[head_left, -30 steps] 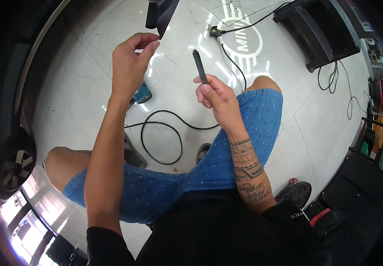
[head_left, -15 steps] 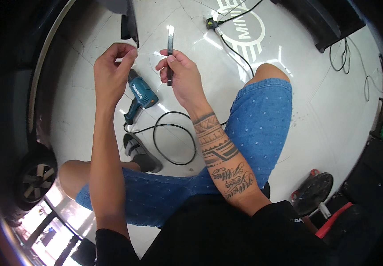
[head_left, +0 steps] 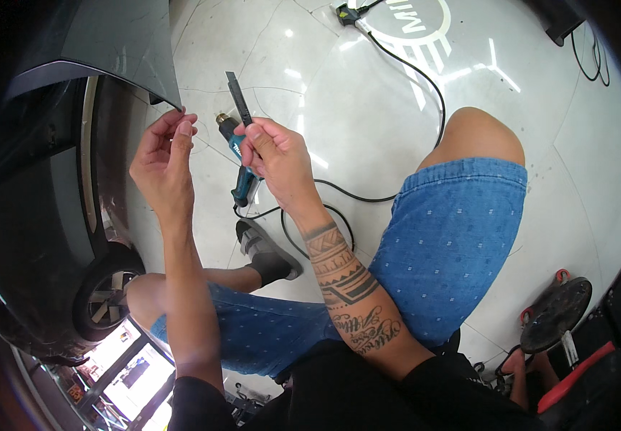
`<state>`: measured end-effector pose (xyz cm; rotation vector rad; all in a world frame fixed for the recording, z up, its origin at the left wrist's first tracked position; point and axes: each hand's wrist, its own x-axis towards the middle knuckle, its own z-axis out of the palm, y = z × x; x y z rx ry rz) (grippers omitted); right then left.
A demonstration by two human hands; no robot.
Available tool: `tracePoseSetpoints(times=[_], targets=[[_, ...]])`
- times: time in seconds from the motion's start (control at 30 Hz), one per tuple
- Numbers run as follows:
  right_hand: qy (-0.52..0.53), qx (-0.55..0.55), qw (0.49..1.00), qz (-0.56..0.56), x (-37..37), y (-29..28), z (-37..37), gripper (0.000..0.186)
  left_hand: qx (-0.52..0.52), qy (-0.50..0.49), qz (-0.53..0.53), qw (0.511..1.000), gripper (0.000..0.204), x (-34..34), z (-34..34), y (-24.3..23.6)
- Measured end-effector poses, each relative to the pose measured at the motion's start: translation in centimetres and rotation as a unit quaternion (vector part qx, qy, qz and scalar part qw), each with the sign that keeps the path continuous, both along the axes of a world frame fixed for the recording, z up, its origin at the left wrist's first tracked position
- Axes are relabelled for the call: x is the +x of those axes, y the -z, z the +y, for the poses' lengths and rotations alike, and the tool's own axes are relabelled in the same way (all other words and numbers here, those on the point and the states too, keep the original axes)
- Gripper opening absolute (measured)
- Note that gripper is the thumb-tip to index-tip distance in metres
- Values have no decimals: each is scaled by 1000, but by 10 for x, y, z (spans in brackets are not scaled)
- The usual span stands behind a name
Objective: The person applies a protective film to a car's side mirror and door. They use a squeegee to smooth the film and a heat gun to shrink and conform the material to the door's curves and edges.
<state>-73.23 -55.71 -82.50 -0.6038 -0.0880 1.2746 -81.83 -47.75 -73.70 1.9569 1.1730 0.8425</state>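
My left hand is raised by the lower corner of a dark car panel, its fingers curled and the thumb bent in close to them. The fingertips meet the corner's edge; whatever lies between them is too small to make out. In my right hand is a slim dark snap-off utility knife, gripped between thumb and fingers, its blade end up and leaning left. Behind that hand, a teal and black heat gun lies on the floor, partly covered by the fingers.
A black cable with a plug connector runs over the glossy tiled floor. At the left is a car wheel. A round black wheeled stool seat stands at the lower right. My sandalled foot rests near the heat gun.
The view has shifted, and more of the car panel shows at the upper left. The knife has tipped from upright toward the left. My right hand now overlaps the heat gun.
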Motion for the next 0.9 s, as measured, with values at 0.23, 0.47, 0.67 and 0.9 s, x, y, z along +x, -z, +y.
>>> tracePoseSetpoints(times=[0.23, 0.47, 0.67, 0.9], targets=[[-17, -13, 998, -54, 9, 1, -3, 27, -28, -25, -82, 996, 22, 0, 5, -2], [-33, 0, 983, -179, 24, -10, -8, 30, -100, -54, -175, 978, 20, 4, 7, 0], [-124, 22, 991, -55, 25, -18, -15, 32, -98, -18, -113, 989, 21, 2, 15, -10], [-150, 82, 980, 106, 7, -35, -16, 24, -111, -5, -107, 988, 18, -2, 17, -9]])
